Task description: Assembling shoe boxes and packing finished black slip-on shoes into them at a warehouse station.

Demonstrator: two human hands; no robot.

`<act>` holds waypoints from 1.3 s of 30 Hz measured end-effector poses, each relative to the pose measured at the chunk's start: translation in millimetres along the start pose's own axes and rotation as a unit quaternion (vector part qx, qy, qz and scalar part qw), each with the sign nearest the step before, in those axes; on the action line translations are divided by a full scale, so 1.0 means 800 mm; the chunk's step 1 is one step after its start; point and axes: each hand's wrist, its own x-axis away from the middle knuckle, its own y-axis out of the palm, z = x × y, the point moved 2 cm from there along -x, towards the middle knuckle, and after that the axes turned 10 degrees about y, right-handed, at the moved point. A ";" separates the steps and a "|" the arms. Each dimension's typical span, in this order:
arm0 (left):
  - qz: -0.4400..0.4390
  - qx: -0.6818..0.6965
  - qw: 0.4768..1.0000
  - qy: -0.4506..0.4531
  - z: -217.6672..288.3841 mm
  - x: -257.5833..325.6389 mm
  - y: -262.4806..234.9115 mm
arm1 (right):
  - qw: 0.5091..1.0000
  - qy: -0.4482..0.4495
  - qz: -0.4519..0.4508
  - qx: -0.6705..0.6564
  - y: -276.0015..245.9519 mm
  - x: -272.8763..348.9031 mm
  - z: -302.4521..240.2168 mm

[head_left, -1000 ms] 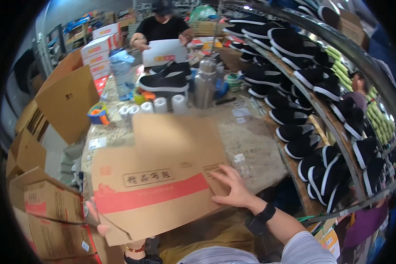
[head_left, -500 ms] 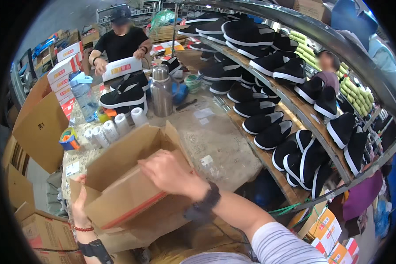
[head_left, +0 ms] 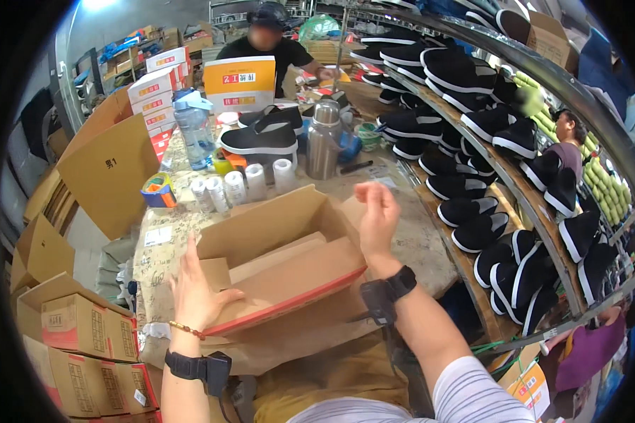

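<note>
An uncapped brown cardboard carton [head_left: 296, 282] with a red stripe along its near edge stands tilted in front of me, its top open. Inside it, folded cardboard flaps show. My left hand [head_left: 201, 292] rests at its left end, fingers stretched up along the outside and thumb spread over the near flap. Beside the right end, my right hand [head_left: 379, 224] is raised with fingers loosely bent and nothing visible in them. Both wrists wear black straps.
White rolls [head_left: 235, 187], a tape dispenser [head_left: 158, 190], a water bottle [head_left: 194, 130] and a steel flask [head_left: 324, 141] stand beyond the carton. Black shoes [head_left: 480, 233] fill the rack at right. Cartons [head_left: 85, 331] are stacked at lower left. A person [head_left: 289, 60] works across the table.
My right hand has left the carton's near flap and moved to its right end. My left hand's thumb now lies over the near flap. Across the table, an orange-and-white shoebox now stands upright.
</note>
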 end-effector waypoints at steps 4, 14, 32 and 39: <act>0.100 0.252 0.960 0.073 -0.021 0.006 0.005 | 0.962 -0.015 0.017 -0.272 -0.025 -0.009 0.013; 0.179 0.383 0.888 0.183 -0.066 0.000 0.032 | 0.910 0.028 -0.371 0.184 -0.006 0.002 0.030; 0.127 0.034 0.979 0.155 0.011 0.012 -0.015 | 0.890 -0.103 -0.275 0.348 -0.015 0.040 -0.013; 0.000 -0.112 0.982 0.151 0.044 0.027 0.006 | 0.898 -0.056 -0.226 0.373 -0.143 0.054 -0.054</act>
